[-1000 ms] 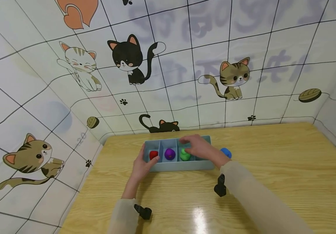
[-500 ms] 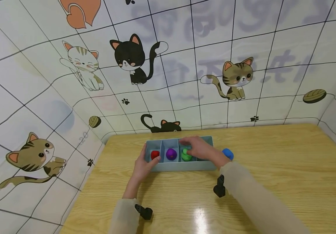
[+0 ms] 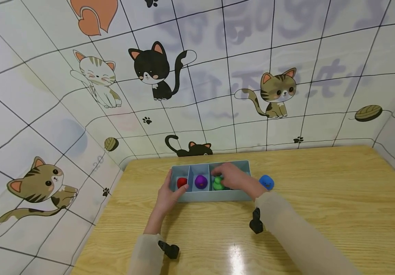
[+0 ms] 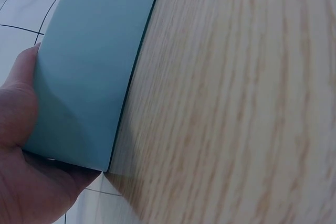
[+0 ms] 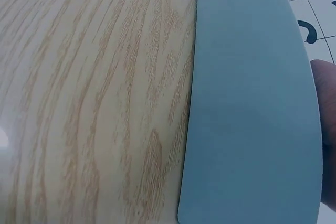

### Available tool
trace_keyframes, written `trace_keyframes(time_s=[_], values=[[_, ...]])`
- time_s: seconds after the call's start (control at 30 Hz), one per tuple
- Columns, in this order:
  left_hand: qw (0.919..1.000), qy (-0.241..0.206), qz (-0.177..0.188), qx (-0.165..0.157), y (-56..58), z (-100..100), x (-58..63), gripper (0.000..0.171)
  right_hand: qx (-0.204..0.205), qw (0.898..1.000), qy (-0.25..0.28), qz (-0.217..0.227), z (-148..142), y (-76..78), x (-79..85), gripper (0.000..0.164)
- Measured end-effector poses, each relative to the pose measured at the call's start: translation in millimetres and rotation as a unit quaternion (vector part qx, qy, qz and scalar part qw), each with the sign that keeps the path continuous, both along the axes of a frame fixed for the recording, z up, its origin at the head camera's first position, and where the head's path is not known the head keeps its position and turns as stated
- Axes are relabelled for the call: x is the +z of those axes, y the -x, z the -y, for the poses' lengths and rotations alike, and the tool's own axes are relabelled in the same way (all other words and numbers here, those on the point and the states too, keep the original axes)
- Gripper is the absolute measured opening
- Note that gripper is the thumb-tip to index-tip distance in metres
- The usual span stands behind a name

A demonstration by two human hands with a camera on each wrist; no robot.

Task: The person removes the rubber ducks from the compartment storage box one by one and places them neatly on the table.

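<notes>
Step in hand looks like handling the bright green, rounded, soft-looking toy (image 3: 218,184), which sits in the third compartment from the left of a long pale blue-grey, plastic-looking divided tray (image 3: 214,196) on the wood-grain table (image 3: 211,236). Right hand (image 3: 234,176) reaches into that compartment, over and against the toy; fingertips partly hidden, so can't tell whether it is grasped or let go. Left hand (image 3: 166,196) grips the tray's left end, thumb over the front rim (wrist views give mostly tray wall and table, no help with the toy). Red rounded toy (image 3: 182,182) sits in the first compartment, round purple toy (image 3: 201,182) in the second; rounded blue toy (image 3: 266,182) lies on the table just beyond the tray's right end, touched by neither hand. Probably the next move calls for a clean pinch or release of the green one, left hand bracing the tray.
</notes>
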State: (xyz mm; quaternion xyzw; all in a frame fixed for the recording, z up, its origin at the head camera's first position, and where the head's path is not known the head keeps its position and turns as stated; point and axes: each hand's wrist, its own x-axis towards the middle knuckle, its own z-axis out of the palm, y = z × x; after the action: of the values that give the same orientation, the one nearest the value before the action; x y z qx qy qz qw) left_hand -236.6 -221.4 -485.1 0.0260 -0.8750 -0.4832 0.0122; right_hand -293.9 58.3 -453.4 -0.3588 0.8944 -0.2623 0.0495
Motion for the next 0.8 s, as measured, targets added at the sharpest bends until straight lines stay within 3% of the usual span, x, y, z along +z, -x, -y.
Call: trace_keyframes(time_s=[0.17, 0.37, 0.6, 0.8], values=[[1.0, -0.001, 0.002, 0.001, 0.1, -1, -0.2, 0.099, 0.013, 1.0, 0.014, -0.008, -4, 0.3, -2.7, 0.038], [1.0, 0.001, -0.001, -0.002, 1.4, -2, -1.4, 0.099, 0.008, 0.999, 0.028, 0.014, -5, -1.0, -3.2, 0.039], [1.0, 0.002, -0.001, 0.0, 0.4, -1, -2.4, 0.098, 0.003, 0.999, 0.034, 0.002, -7, -7.2, 1.6, 0.028], [1.0, 0.004, 0.0, 0.002, 0.6, -2, -1.8, 0.098, -0.01, 0.997, 0.072, 0.004, -10, -13.2, 8.5, 0.021]])
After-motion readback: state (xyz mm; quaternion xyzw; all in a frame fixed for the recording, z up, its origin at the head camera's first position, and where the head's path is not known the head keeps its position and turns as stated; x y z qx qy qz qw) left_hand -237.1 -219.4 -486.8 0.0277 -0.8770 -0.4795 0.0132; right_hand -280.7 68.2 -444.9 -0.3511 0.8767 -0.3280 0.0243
